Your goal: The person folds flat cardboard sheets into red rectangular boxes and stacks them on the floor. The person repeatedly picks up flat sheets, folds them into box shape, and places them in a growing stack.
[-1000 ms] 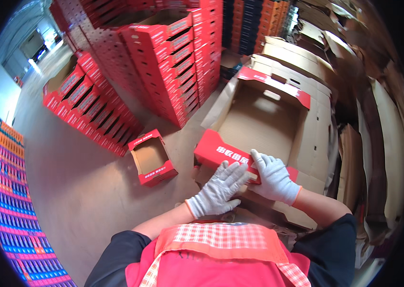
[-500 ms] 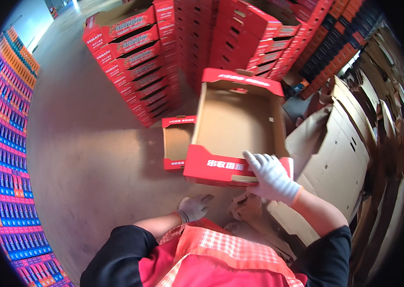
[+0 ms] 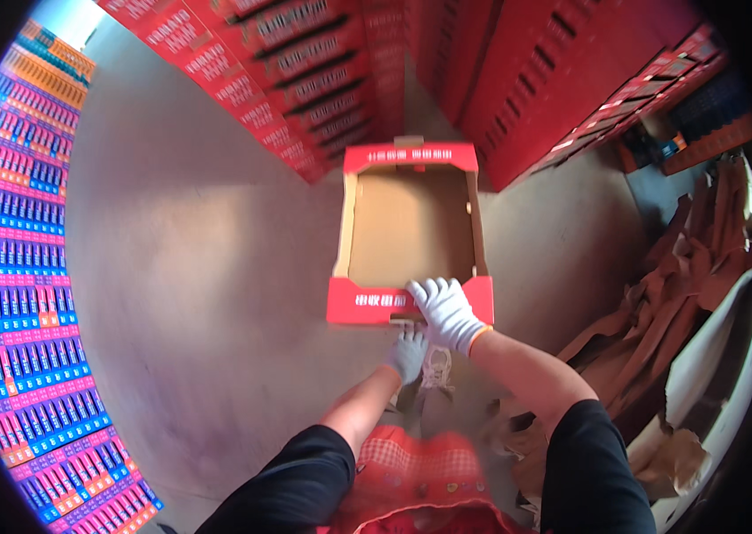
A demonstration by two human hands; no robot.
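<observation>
A red open-topped cardboard box (image 3: 367, 307) with a plain brown inside is out in front of me, tilted so its inside faces me. My right hand (image 3: 449, 311), in a white knitted glove, is closed over its near wall, right of the middle, with the fingers curled over the top edge. My left hand (image 3: 408, 354), gloved too, is just below that near wall. Its fingers stretch up toward the bottom edge; whether they touch the cardboard, I cannot tell. What lies beneath the box is hidden.
Tall stacks of red boxes stand ahead, one at the left (image 3: 256, 116) and one at the right (image 3: 518, 107). Blue and pink cartons (image 3: 16, 307) form a wall along the far left. Flattened brown cardboard (image 3: 643, 320) lies heaped at the right. A shoe (image 3: 436, 369) shows below my hands.
The box has moved left and straightened, in my right hand. My left hand has come up and right to its near edge. The smaller-looking red box on the floor is no longer visible.
</observation>
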